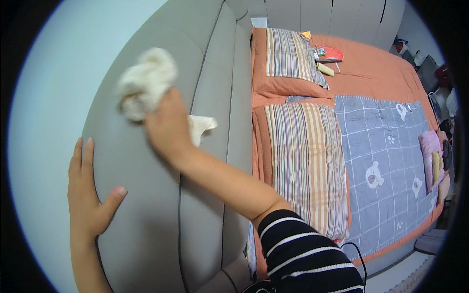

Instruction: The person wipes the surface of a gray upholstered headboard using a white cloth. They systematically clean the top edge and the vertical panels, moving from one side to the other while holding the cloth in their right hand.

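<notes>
- The right hand [168, 128] is closed around a crumpled cream cloth [145, 87], pressing it against the padded grey headboard [146, 234]; most of the cloth bunches out above the knuckles and a loose corner hangs out to the right of the hand, so the grip looks made for rubbing the surface rather than carrying
- The left hand [88, 195] holds nothing: it lies flat and fully open on the headboard's rounded outer edge, below and to the left of the right hand, fingers together and thumb spread, seemingly as a brace for the body while the other arm stretches across
- The right forearm comes up from a black sleeve with white stripes [303, 254] at the lower edge
- The headboard is smooth grey upholstery in long padded panels split by seams, backed by a pale blue wall to the left of the hands
- To the right of the hands lies the bed [381, 73], with an orange cover, two striped pillows [305, 161] and a grey-blue checked quilt [386, 161] with bear shapes
- Small items lie on the far part of the bed, and clutter lines its far side, too small to tell
</notes>
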A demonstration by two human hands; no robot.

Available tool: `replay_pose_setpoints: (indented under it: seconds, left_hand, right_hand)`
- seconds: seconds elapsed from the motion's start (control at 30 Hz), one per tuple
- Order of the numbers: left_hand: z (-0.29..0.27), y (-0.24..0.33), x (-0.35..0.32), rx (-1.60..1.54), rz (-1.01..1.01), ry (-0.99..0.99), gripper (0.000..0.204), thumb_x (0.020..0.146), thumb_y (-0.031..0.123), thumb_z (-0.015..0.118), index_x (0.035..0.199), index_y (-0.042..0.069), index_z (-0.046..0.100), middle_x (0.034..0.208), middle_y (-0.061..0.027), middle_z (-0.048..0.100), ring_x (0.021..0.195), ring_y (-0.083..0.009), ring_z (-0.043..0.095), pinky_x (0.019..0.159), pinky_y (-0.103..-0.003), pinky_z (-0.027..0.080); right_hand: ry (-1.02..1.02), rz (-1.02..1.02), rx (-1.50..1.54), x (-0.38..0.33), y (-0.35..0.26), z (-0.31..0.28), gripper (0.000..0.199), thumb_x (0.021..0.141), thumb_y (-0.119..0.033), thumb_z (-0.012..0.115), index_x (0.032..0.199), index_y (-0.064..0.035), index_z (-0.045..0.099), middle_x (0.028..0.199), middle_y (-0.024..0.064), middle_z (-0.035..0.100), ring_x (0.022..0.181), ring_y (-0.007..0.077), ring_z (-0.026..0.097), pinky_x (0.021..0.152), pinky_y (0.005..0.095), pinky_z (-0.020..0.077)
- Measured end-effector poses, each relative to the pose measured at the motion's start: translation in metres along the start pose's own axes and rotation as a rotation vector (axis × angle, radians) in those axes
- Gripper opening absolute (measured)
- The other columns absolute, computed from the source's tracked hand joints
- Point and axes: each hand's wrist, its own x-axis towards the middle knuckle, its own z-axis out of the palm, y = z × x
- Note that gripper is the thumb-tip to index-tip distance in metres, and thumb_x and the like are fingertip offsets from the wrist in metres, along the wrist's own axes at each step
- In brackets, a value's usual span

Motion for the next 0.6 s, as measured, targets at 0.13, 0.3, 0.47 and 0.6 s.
replay_pose_setpoints:
  seconds: [0.13,0.3,0.47,0.6]
  left_hand:
    - [-0.004,-0.001,0.002,-0.012,0.022,-0.070,0.098,0.072,0.052,0.067,0.147,0.003,0.029,0.151,-0.0237,0.027,0.137,-0.0415,0.030,0.112,-0.046,0.026]
    - [-0.001,-0.006,-0.004,0.024,0.012,-0.034,0.095,0.071,0.048,0.068,0.147,0.005,0.029,0.152,-0.0234,0.026,0.137,-0.0412,0.030,0.111,-0.047,0.028]
    - [-0.007,0.003,-0.001,-0.006,-0.005,-0.019,0.094,0.069,0.045,0.068,0.148,0.010,0.030,0.152,-0.0217,0.026,0.137,-0.0406,0.031,0.110,-0.048,0.030]
    - [-0.006,0.002,0.000,-0.032,-0.021,-0.018,0.096,0.067,0.042,0.071,0.148,0.011,0.030,0.152,-0.0209,0.026,0.136,-0.0404,0.032,0.110,-0.048,0.031]
  right_hand:
    - [-0.145,-0.178,0.006,0.002,-0.068,0.024,0.045,0.074,-0.010,0.065,0.118,-0.0079,0.056,0.106,0.0194,0.053,0.094,0.0374,0.056,0.074,0.0456,0.0494]
    - [-0.010,-0.209,-0.177,0.002,-0.019,0.014,0.047,0.072,-0.011,0.069,0.118,-0.0093,0.059,0.101,0.0162,0.055,0.091,0.0359,0.058,0.071,0.0436,0.0507]
    - [0.006,0.001,-0.433,-0.001,0.056,-0.020,0.028,0.075,-0.009,0.065,0.102,-0.0060,0.060,0.101,0.0149,0.056,0.089,0.0364,0.057,0.069,0.0442,0.0505]
    - [0.111,0.388,-0.238,0.015,0.133,-0.049,0.028,0.083,-0.008,0.051,0.109,-0.0022,0.061,0.105,0.0180,0.061,0.098,0.0387,0.058,0.080,0.0447,0.0488]
